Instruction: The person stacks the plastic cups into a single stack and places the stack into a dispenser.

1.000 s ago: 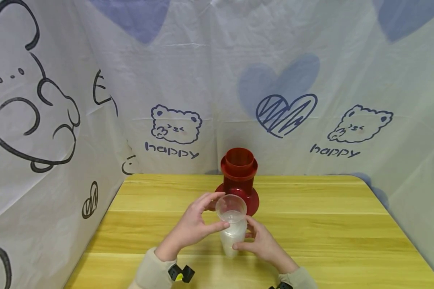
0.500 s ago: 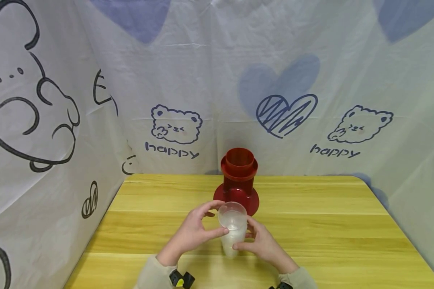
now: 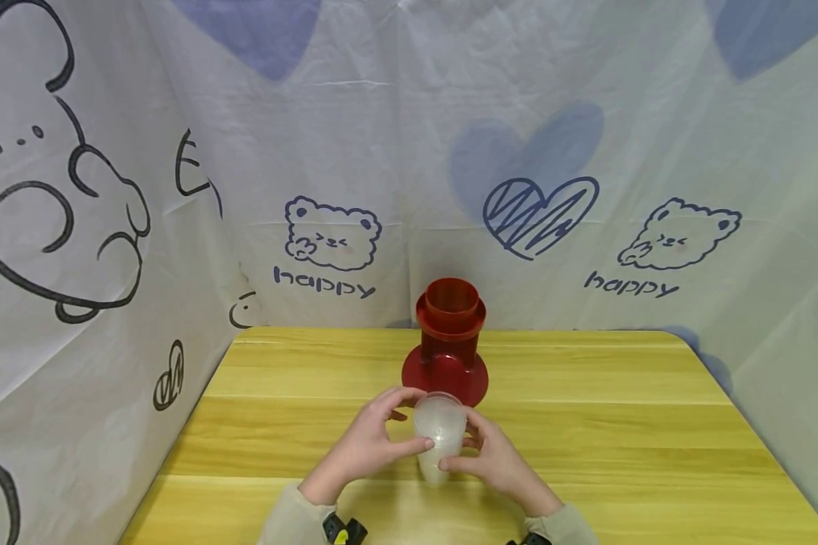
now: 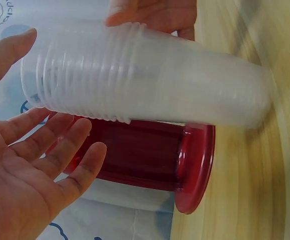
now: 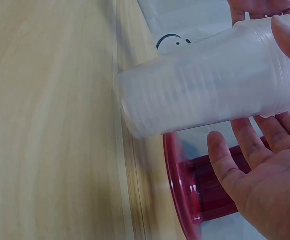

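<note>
A stack of clear plastic cups [image 3: 439,439], nested tightly, stands upright near the middle of the table. My left hand [image 3: 375,439] holds it around the upper rims, thumb on the near side and fingers behind. Lower down, my right hand [image 3: 494,458] grips the stack from the right between thumb and fingers. In the left wrist view, several close-set rims [image 4: 84,75] run along the stack's upper part. The cups' bottom end [image 5: 129,107] is close to the tabletop in the right wrist view.
Just behind the cups stands a red plastic stand [image 3: 452,341] with a round base and an open tube top. The wooden table [image 3: 620,431] extends to both sides. A white printed cloth [image 3: 327,151] hangs behind and on the left.
The top cup, raised above the stack a second ago, has gone down into the others with my left hand. My right hand has stayed in place.
</note>
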Tool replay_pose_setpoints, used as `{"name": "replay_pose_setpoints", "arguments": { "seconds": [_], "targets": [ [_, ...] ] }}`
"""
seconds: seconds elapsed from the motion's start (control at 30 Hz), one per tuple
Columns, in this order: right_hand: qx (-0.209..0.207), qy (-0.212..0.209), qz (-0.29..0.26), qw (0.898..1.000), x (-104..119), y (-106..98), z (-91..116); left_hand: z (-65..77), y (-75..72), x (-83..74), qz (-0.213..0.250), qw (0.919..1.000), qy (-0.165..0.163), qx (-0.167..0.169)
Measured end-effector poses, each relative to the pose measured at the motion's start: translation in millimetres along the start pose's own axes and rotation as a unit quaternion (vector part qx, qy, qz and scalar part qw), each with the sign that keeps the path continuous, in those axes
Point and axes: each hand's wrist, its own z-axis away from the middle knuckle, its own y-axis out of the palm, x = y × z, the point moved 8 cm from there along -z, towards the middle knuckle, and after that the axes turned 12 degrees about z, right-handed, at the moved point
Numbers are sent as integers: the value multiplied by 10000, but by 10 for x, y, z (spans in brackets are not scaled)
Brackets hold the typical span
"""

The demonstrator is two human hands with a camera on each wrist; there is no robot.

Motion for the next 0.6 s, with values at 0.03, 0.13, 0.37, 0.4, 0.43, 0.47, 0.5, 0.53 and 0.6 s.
{"name": "replay_pose_setpoints", "arguments": {
  "seconds": [0.03,0.13,0.37,0.4,0.43,0.47,0.5,0.53,0.6],
  "targets": [
    [-3,-1,-6,10000,2,1,1,2,5,9,-13,10000,-17,4],
    [-20,9,10,10000,9,2,3,9,15,27,-43,10000,10,6],
    [-16,-54,96,9999,43,-9,10,20,29,65,-41,9999,-143,64],
    [-24,-87,125,9999,52,-12,13,20,31,68,-29,9998,-179,68],
    [-35,-114,155,9998,63,-14,17,20,32,72,-23,9998,-195,67],
    [-47,-127,190,9997,74,-16,22,20,35,75,-5,9998,-210,68],
    [-60,-124,226,9996,81,-18,28,22,39,75,2,9997,-220,68],
    [-67,-121,260,9996,88,-18,34,26,43,79,0,9997,-216,68],
    [-87,-115,291,9995,104,-23,45,29,53,70,45,9997,-218,80]
  ]
}}
